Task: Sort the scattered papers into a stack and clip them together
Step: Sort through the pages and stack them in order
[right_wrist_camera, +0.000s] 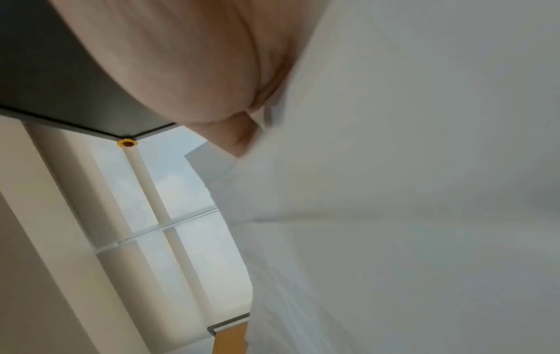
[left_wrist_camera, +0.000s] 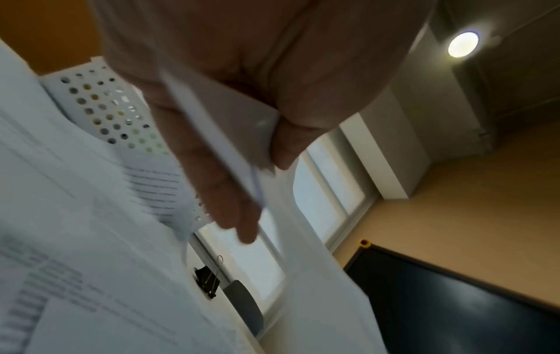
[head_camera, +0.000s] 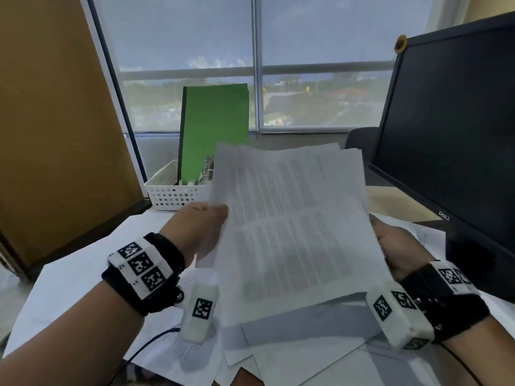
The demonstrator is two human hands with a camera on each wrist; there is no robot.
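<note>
A sheaf of printed white papers [head_camera: 292, 232] is lifted off the desk, tilted toward me. My left hand [head_camera: 200, 227] grips its left edge, thumb on top; the left wrist view shows the sheets [left_wrist_camera: 224, 143] pinched between thumb and fingers [left_wrist_camera: 221, 191]. My right hand [head_camera: 395, 246] holds the right edge, its fingers hidden behind the sheets; the right wrist view shows the palm [right_wrist_camera: 194, 71] against the paper [right_wrist_camera: 409, 167]. More loose sheets [head_camera: 292, 349] lie spread on the desk below. A black binder clip [left_wrist_camera: 209, 279] lies on the papers on the desk.
A black monitor [head_camera: 451, 129] stands at the right. A white perforated basket [head_camera: 172, 190] with a green folder [head_camera: 216, 129] sits at the back by the window. A brown partition [head_camera: 55, 135] walls the left. A blue cable [head_camera: 150, 341] runs under the left wrist.
</note>
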